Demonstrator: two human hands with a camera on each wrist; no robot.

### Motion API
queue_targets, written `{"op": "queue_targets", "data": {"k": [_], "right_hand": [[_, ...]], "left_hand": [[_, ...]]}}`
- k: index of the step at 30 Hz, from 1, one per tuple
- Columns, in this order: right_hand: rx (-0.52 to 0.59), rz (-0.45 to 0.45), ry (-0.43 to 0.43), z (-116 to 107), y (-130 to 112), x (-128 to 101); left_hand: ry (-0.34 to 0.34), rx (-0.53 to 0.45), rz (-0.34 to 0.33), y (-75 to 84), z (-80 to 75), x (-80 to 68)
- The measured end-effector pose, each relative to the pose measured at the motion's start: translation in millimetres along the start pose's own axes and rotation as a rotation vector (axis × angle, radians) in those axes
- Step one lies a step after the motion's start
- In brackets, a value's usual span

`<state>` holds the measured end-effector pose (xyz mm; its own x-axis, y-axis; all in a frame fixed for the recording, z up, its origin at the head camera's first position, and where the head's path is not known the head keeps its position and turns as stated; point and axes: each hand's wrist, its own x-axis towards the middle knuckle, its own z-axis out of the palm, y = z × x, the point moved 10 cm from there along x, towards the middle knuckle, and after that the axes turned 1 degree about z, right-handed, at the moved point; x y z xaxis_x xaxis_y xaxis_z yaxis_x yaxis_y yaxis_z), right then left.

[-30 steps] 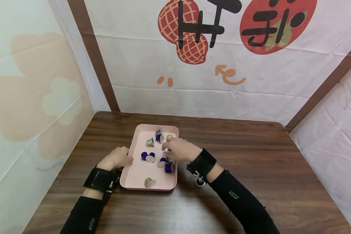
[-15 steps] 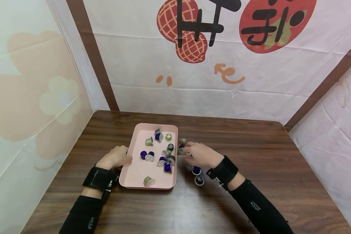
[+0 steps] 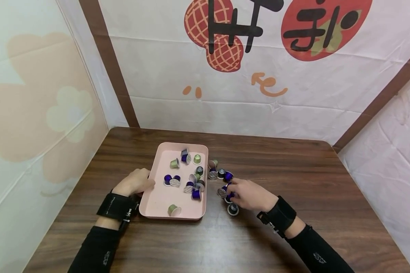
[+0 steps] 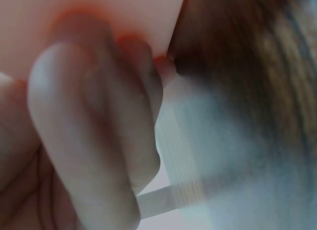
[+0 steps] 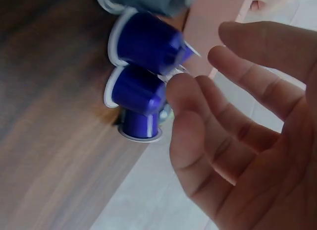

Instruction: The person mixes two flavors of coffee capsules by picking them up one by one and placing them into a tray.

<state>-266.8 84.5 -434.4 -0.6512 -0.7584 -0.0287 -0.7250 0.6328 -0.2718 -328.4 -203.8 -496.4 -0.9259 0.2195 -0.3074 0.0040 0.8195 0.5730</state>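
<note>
My left hand [image 3: 135, 182] grips the left rim of a pink tray [image 3: 153, 206]; in the left wrist view its curled fingers [image 4: 74, 91] lie against the pink wall. Several green, blue and dark coffee capsules lie in the tray, such as a green capsule [image 3: 174, 211] near its front. To the right of the tray, my right hand [image 3: 254, 195] is over a loose group of capsules on the table. In the right wrist view its fingers are spread and bent with nothing between them, fingertips right at a blue capsule [image 5: 138, 88]. A dark capsule [image 3: 233, 209] stands nearest the front of that group.
A brown wooden table [image 3: 294, 182] carries everything. Beyond its back edge hangs a white printed cloth [image 3: 157, 76], and another cloth [image 3: 37, 113] closes off the left side. More loose capsules, including a green one [image 3: 213, 163], sit along the tray's right wall.
My right hand has moved from over the tray to the right and towards me, uncovering a green capsule and others in the tray. My left hand keeps its hold on the rim.
</note>
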Motion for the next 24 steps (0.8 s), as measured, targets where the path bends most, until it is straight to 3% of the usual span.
{"op": "queue_targets", "data": {"k": [5,24], "right_hand": [[-0.002,-0.050,-0.014,11,-6,-14],[-0.021,0.000,-0.096,35,3,-34]], "left_hand": [[-0.006,-0.002,-0.004,0.9,0.8,0.1],[-0.002,0.007,-0.003,0.8,1.3,-2.4]]}}
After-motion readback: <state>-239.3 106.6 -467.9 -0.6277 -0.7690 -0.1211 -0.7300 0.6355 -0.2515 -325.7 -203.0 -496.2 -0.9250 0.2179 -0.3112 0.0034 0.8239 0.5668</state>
